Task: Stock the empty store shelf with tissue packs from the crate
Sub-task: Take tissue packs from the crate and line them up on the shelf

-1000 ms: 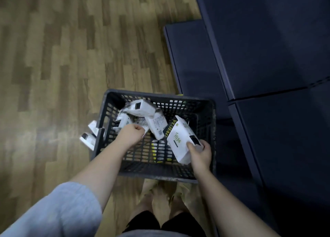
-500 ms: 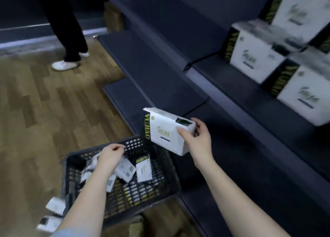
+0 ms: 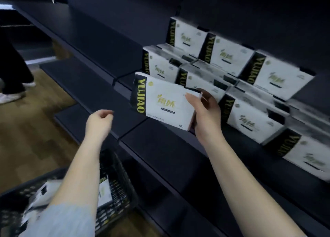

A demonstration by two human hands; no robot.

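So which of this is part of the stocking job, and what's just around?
Job: tissue pack held in right hand; stocked packs; shelf; crate; left hand, holding nothing.
Around: another person's shoe; wooden floor.

A shop aisle, shown by long dark tiered shelving (image 3: 160,143) with rows of identical branded tissue packs (image 3: 250,115) lined face-out. Wood-pattern floor (image 3: 26,129) alongside, a black plastic stock crate (image 3: 121,179) with more packs, and another person's legs (image 3: 12,72) standing further down the aisle.
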